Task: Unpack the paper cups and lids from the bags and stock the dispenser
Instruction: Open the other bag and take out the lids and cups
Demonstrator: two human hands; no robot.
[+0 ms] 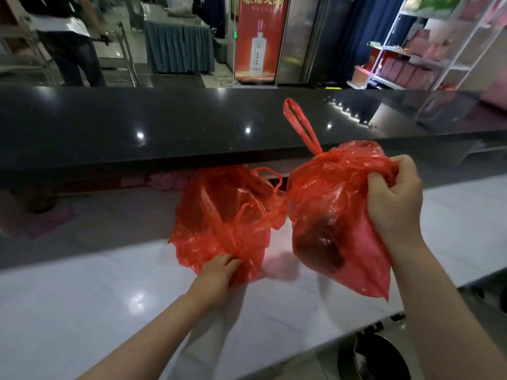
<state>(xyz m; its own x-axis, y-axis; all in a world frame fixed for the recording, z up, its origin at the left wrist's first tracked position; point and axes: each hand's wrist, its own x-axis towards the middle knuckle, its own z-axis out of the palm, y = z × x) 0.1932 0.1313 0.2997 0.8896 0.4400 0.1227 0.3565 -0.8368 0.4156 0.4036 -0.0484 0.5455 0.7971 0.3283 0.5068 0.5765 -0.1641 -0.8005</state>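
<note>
Two red plastic bags are over the white counter (82, 311). The left red bag (219, 212) sits on the counter, crumpled, and my left hand (216, 278) grips its near bottom edge. The right red bag (337, 215) is knotted at the top with a long handle loop sticking up, and a dark shape shows through its lower part. My right hand (395, 198) grips this bag's upper right side and holds it lifted and tilted. No cups, lids or dispenser are visible.
A raised black glossy ledge (164, 124) runs across behind the bags. A dark round bin (375, 357) stands below the counter's front right. Beyond the ledge are a person by a metal cart (120, 48), a red bottle poster (258, 37) and white shelves (428, 45).
</note>
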